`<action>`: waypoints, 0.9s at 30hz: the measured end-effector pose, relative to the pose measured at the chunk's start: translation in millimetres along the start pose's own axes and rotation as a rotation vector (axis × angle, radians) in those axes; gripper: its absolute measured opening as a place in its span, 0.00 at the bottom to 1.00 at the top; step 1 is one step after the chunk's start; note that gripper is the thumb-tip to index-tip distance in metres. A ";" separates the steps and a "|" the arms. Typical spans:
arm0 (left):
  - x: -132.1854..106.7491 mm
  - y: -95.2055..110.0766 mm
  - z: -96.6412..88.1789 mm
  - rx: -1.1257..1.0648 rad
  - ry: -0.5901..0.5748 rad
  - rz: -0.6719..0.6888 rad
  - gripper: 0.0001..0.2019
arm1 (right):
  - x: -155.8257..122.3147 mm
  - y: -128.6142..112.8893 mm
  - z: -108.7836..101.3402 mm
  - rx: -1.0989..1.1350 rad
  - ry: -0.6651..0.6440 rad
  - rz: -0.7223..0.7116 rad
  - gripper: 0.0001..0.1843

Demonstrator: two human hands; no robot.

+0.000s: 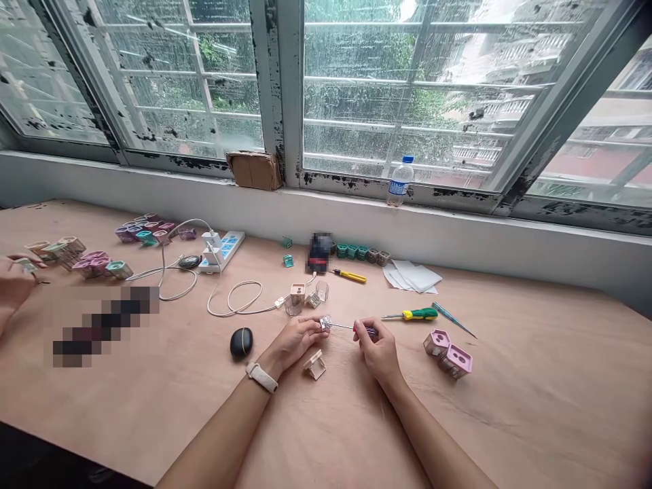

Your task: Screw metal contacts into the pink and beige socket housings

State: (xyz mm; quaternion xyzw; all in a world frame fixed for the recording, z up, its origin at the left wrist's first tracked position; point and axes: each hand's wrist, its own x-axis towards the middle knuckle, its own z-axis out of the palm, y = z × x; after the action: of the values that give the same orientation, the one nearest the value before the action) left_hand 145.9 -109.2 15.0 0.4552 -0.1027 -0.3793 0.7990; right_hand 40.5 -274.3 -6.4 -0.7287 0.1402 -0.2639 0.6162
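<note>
My left hand (297, 341), with a pale watch band at its wrist, pinches a small silvery pencil sharpener insert (325, 323). My right hand (377, 348) is closed round the handle of a screwdriver (341, 327), and the shaft points left with its tip at the insert. Fine details of the insert are too small to make out. Just below my left fingers lies a cream sharpener part (316, 365). Behind that hand stand a cream-topped pencil sharpener (295, 299) and a clear shell (322, 291). Two pink-topped pencil sharpeners (457, 361) sit to the right.
A green-yellow screwdriver (420, 314), a blue pen-like tool (453, 319) and a yellow-handled tool (350, 276) lie beyond my hands. A black oval case (241, 343), white cable (244, 312) and power strip (223, 252) are leftward. Another person's hand (15, 282) is far left near several sharpeners (93, 264).
</note>
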 end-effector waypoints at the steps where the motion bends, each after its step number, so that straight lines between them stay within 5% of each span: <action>1: 0.1 0.1 -0.1 0.003 -0.001 -0.001 0.09 | 0.0 -0.1 0.0 -0.002 0.000 -0.001 0.21; 27: 0.9 -2.8 -1.9 0.050 0.013 -0.033 0.12 | -2.4 -3.4 -0.2 -0.030 -0.019 0.004 0.21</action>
State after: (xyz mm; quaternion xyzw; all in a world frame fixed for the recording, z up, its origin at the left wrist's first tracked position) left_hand 146.1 -109.4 11.5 0.4793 -0.0994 -0.3866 0.7816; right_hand 37.9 -272.6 -3.5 -0.7402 0.1398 -0.2538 0.6068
